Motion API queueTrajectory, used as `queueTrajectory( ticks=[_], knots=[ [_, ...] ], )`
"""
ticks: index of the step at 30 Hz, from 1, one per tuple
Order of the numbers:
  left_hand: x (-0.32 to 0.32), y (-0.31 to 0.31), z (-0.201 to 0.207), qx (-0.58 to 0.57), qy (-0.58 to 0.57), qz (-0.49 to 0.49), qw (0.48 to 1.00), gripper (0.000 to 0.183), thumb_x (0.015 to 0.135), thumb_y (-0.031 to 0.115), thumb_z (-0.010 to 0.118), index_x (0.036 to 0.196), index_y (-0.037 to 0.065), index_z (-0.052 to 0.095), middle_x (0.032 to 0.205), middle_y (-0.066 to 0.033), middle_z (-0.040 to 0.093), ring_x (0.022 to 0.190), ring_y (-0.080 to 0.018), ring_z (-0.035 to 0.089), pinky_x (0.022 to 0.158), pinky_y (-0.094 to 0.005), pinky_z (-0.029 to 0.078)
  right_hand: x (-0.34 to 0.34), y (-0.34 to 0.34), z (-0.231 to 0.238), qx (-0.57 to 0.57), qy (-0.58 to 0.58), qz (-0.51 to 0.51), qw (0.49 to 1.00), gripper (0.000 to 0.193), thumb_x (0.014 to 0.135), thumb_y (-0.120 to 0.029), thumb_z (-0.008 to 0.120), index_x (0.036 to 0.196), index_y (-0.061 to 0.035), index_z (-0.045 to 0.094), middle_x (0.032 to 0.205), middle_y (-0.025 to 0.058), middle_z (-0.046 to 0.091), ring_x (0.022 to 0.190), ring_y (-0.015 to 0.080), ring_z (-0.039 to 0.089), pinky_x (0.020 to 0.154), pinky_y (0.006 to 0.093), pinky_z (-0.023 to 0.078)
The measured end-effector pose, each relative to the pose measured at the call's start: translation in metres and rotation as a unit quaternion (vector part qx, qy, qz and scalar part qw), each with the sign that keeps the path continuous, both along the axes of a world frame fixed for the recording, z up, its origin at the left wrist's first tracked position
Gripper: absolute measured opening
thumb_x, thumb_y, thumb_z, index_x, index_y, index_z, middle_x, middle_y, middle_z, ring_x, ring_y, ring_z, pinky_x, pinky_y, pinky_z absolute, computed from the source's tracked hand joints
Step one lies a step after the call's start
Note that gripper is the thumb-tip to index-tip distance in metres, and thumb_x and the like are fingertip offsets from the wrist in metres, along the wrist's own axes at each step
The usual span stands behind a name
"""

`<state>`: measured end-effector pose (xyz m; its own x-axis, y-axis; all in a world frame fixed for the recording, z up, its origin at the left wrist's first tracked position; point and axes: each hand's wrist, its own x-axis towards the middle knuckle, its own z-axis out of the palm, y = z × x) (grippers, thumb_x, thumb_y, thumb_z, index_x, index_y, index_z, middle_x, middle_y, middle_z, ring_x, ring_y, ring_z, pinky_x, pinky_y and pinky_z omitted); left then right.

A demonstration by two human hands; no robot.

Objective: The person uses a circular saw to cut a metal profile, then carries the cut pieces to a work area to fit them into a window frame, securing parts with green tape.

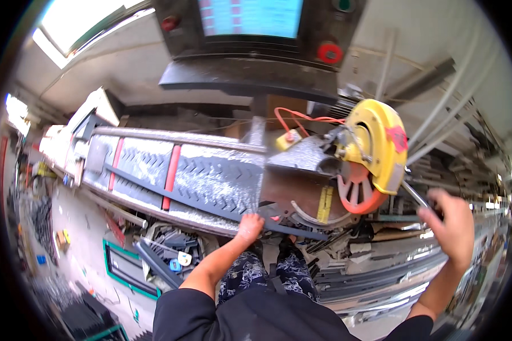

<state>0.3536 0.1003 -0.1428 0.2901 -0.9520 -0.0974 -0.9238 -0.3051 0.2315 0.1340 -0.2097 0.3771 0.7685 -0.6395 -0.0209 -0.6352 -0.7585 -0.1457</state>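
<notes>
A long dark grey profile bar (205,211) lies slantwise across the near edge of the saw bench, its right end in front of the saw. Closed over this bar is my left hand (250,227), just left of the cutting area. The cut-off saw (375,148) has a yellow upper guard and an orange slotted lower guard (359,190). A metal handle (415,194) slants out from the saw toward the right. At its outer end my right hand (454,226) has its fingers and thumb around the dark grip, which they partly hide.
Shavings cover the bench (216,176), crossed by red strips (172,170). Above hangs a control panel with a lit screen (250,17) and a red button (329,53). Offcuts lie below left, near a green-edged frame (111,273). Long profiles (381,278) are stacked at right.
</notes>
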Motion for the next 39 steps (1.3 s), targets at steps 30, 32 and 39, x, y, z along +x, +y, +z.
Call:
queueTrajectory(
  ticks=[30,32,39],
  knots=[
    [-0.071,0.012,0.087,-0.056,0.055,0.244,0.967,0.049,0.072,0.023,0.077,0.114,0.007,0.06,0.104,-0.0124,0.058,0.101,-0.0323,0.057,0.083,-0.0407,0.049,-0.177,-0.284,-0.551,0.099,0.105,-0.159,0.977,0.035,0.091,-0.025,0.061,0.119,-0.0045,0.063,0.094,0.0193,0.07,0.087,0.031,0.069,0.077,0.0425,0.054],
    [-0.087,0.022,0.084,-0.074,0.057,0.266,0.959,0.039,0.076,0.021,0.074,0.11,0.006,0.062,0.105,-0.0124,0.059,0.1,-0.0325,0.058,0.083,-0.0412,0.05,-0.173,-0.276,-0.558,0.098,0.093,-0.165,0.977,0.035,0.091,-0.025,0.061,0.119,-0.0045,0.063,0.095,0.0199,0.07,0.088,0.0321,0.069,0.078,0.0429,0.054],
    [-0.105,-0.01,0.076,-0.07,0.123,0.279,0.95,0.028,0.082,0.021,0.069,0.105,0.006,0.064,0.103,-0.011,0.061,0.1,-0.0312,0.059,0.083,-0.0412,0.051,-0.194,-0.268,-0.582,0.087,-0.107,-0.117,0.984,0.037,0.091,-0.026,0.061,0.121,-0.0043,0.063,0.097,0.0219,0.07,0.093,0.036,0.069,0.083,0.0441,0.053]
  ],
)
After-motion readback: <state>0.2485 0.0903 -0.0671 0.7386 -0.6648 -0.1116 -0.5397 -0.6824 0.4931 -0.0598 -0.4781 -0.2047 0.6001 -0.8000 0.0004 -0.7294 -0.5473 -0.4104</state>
